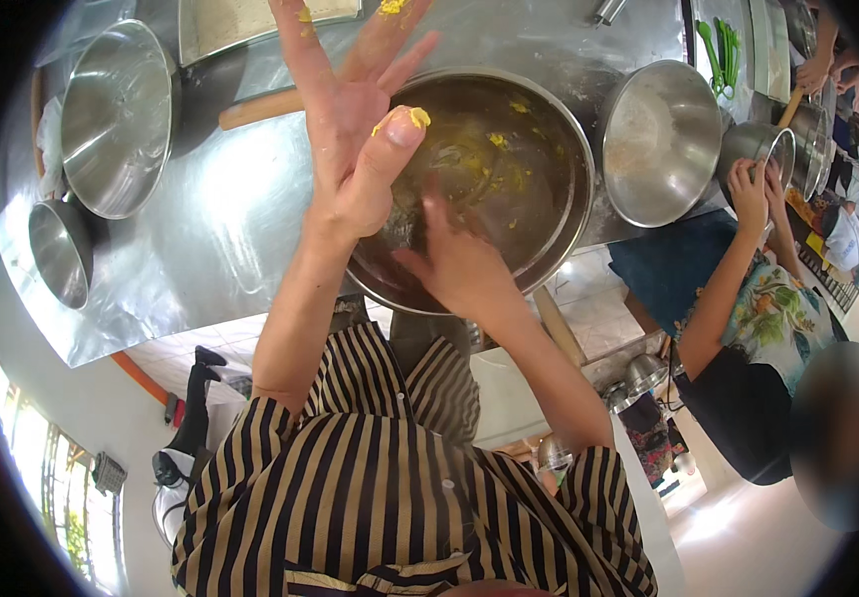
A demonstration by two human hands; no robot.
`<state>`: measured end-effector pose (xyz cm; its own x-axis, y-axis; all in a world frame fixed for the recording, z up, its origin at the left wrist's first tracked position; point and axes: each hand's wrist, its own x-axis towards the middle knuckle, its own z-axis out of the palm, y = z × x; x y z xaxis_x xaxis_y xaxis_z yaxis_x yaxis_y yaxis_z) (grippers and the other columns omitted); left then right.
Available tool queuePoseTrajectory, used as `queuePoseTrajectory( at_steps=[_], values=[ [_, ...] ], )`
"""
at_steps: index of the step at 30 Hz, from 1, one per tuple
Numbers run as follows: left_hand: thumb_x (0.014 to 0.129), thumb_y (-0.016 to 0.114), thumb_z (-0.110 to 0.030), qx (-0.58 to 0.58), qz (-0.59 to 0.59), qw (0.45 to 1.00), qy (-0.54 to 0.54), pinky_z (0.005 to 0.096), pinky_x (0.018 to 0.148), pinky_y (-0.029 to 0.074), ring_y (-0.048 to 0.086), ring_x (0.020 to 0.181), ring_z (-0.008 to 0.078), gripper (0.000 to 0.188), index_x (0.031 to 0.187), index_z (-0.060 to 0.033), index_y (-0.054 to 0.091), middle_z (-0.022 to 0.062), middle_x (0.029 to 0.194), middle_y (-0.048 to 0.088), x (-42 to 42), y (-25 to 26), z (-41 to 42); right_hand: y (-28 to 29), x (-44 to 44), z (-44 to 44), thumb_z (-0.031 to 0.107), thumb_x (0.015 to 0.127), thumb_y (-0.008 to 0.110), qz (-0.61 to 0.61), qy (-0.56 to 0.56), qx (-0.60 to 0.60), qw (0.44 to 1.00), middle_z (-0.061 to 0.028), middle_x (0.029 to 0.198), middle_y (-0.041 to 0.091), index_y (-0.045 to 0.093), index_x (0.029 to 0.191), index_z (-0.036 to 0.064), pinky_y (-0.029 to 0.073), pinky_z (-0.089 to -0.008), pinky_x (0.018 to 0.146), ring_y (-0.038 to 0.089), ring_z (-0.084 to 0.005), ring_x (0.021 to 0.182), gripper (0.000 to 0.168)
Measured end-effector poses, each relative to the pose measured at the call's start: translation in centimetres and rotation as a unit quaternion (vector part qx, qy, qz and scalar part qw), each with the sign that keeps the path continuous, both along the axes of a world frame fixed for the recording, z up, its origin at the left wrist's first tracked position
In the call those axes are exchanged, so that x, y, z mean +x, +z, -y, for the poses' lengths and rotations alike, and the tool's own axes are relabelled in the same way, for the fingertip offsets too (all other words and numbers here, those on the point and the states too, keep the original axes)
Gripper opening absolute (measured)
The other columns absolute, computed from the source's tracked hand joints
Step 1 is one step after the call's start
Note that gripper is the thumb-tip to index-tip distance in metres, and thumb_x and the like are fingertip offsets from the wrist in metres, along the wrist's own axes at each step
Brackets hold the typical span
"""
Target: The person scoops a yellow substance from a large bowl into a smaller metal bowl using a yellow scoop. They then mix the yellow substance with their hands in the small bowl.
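Observation:
My left hand (358, 149) is raised above the left rim of a large steel bowl (582, 172), fingers spread and holding nothing. Yellow paste or dough (420, 117) clings to its thumb and fingertips. My right hand (466, 265) reaches down inside the bowl, blurred, with index finger and thumb apart and nothing visible in its grasp. Yellow bits (499, 140) and smears dot the bowl's inner surface. Whether a thin liquid covers the bottom, I cannot tell. Partly hidden behind my left hand, a wooden handle (261, 110) lies on the metal table (228, 224).
Steel bowls stand at the left (117, 119), lower left (61, 254) and right (662, 143). A rectangular tray (265, 26) lies at the far edge. Green utensils (724, 56) lie at upper right. To my right, a person's hands (754, 190) hold another bowl (735, 145).

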<state>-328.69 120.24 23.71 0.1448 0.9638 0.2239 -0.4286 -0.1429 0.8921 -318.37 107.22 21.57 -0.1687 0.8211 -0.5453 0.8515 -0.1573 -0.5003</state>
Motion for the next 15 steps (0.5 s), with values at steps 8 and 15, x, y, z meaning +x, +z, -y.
queuePoseTrajectory(
  at_steps=[8, 15],
  values=[
    [0.088, 0.061, -0.042, -0.001, -0.006, 1.000, 0.010, 0.0629, 0.107, 0.033, 0.026, 0.142, 0.0441, 0.103, 0.153, -0.0264, -0.018, 0.0284, 0.153, 0.025, 0.6, -0.2, -0.1, -0.8, -0.7, -3.2, 0.049, 0.093, 0.055, -0.028, -0.078, -0.003, 0.997, -0.0331, 0.139, 0.043, 0.000, 0.149, -0.010, 0.030, -0.0503, 0.112, 0.043, -0.0460, 0.130, 0.098],
    [0.088, 0.061, -0.041, -0.002, -0.019, 1.000, 0.025, 0.0624, 0.109, 0.031, 0.023, 0.144, 0.0432, 0.104, 0.153, -0.0261, -0.018, 0.0286, 0.153, 0.025, -0.1, -0.4, 0.1, 2.8, 1.8, -2.4, 0.052, 0.093, 0.053, 0.056, -0.138, -0.155, 0.977, -0.0346, 0.140, 0.041, 0.003, 0.151, -0.004, 0.037, -0.0489, 0.107, 0.040, -0.0505, 0.130, 0.095]
  ],
)
